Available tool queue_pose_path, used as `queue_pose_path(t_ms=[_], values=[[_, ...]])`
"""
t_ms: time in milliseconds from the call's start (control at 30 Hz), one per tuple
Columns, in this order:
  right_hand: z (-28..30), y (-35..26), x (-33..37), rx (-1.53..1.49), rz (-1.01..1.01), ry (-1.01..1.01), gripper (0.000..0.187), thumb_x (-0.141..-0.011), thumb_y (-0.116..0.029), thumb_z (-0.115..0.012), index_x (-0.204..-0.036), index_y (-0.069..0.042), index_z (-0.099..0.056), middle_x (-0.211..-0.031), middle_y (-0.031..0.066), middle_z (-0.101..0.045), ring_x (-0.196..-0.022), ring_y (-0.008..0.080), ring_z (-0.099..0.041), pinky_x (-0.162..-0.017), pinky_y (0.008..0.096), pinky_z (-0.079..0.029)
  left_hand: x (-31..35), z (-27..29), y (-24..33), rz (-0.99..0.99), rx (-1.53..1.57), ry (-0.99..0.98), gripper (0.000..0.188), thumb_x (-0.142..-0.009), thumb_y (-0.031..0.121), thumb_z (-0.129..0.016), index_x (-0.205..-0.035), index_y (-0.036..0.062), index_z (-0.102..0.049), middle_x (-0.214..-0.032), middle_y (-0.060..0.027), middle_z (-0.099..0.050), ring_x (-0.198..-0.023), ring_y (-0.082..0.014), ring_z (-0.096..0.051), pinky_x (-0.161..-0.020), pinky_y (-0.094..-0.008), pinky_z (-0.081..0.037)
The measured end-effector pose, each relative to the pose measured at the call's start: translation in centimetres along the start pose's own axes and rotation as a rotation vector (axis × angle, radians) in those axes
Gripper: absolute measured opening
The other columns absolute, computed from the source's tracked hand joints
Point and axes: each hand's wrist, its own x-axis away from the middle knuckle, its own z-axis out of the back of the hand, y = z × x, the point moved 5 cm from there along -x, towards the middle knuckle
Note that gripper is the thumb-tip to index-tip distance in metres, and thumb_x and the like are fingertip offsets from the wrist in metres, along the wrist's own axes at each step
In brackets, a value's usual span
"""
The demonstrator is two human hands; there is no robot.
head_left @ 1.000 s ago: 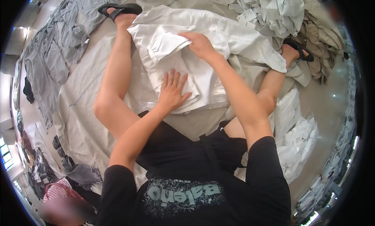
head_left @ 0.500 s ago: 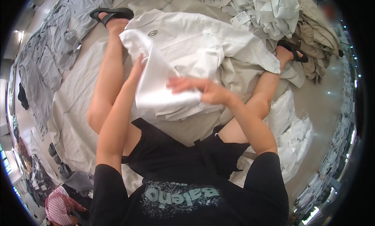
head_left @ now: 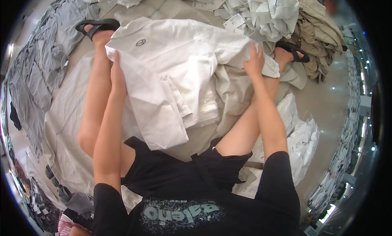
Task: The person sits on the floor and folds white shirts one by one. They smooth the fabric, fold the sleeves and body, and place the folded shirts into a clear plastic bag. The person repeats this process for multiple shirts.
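A white long-sleeved shirt (head_left: 171, 44) with a small round dark emblem lies spread between my legs. Its left sleeve is folded down across the body, the end pointing toward my lap. At the shirt's left edge is my left hand (head_left: 118, 74), thumb along the fabric and the other fingers mostly hidden; it seems closed on that edge. My right hand (head_left: 255, 64) rests on the outstretched right sleeve, fingers extended and apart. A translucent plastic piece (head_left: 208, 112) shows by the shirt's lower edge.
Grey garments (head_left: 34, 72) are heaped at left. White garments with paper tags (head_left: 261, 15) and brown garments (head_left: 320, 32) lie at far right. Plastic-wrapped white packs (head_left: 300, 142) sit beside my right thigh. A beige cloth (head_left: 69, 109) covers the floor beneath me.
My right hand has moved from the middle of the shirt out to its right sleeve. The left sleeve, lifted and blurred before, now lies flat. My left hand stays at the left edge.
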Motion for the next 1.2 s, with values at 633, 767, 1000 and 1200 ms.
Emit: queue_pose_path(t_ms=[633, 767, 1000, 1200], values=[[17.6, -15.6, 1.6, -1.373, -0.244, -0.429, 0.032, -0.105, -0.010, -0.071, -0.136, 0.000, -0.071, -0.112, 0.0050, -0.078, -0.094, 0.0083, -0.071, -0.083, 0.0247, -0.059, 6.1, -6.3, -8.4, -0.816, -1.397, -0.269, 0.057, -0.110, 0.038, -0.058, -0.157, 0.0060, -0.054, -0.163, -0.0230, -0.050, -0.162, -0.0369, -0.031, -0.135, -0.0511, -0.018], [20.6, -27.7, 13.6, -1.330, 0.292, -0.661, 0.049, -0.103, -0.016, -0.075, -0.149, -0.004, -0.064, -0.131, 0.0114, -0.075, -0.115, 0.0213, -0.070, -0.102, 0.0361, -0.055, 3.6, -5.1, -7.2, -0.350, -0.680, -0.367, 0.066, -0.109, 0.050, -0.054, -0.157, 0.0038, -0.054, -0.163, -0.0230, -0.051, -0.157, -0.0376, -0.040, -0.133, -0.0475, -0.026], [8.0, -19.6, 13.1, -1.010, 0.100, -0.196, 0.060, -0.094, -0.011, -0.075, -0.151, -0.003, -0.059, -0.146, 0.0149, -0.063, -0.131, 0.0270, -0.063, -0.107, 0.0389, -0.050, 6.6, 0.0, -1.4, 0.215, -0.016, -0.290, 0.082, -0.099, 0.056, -0.072, -0.156, 0.0005, -0.052, -0.153, -0.0169, -0.061, -0.139, -0.0287, -0.060, -0.119, -0.0430, -0.047], [2.9, -17.7, 13.7, -0.949, 0.051, -0.681, 0.036, -0.093, -0.015, -0.077, -0.126, -0.002, -0.069, -0.116, 0.0132, -0.074, -0.103, 0.0178, -0.067, -0.090, 0.0383, -0.053, 4.4, -0.1, -5.4, 0.286, 0.017, -0.024, 0.048, -0.101, 0.014, -0.074, -0.143, -0.0030, -0.059, -0.129, -0.0191, -0.073, -0.111, -0.0312, -0.075, -0.095, -0.0456, -0.063]])
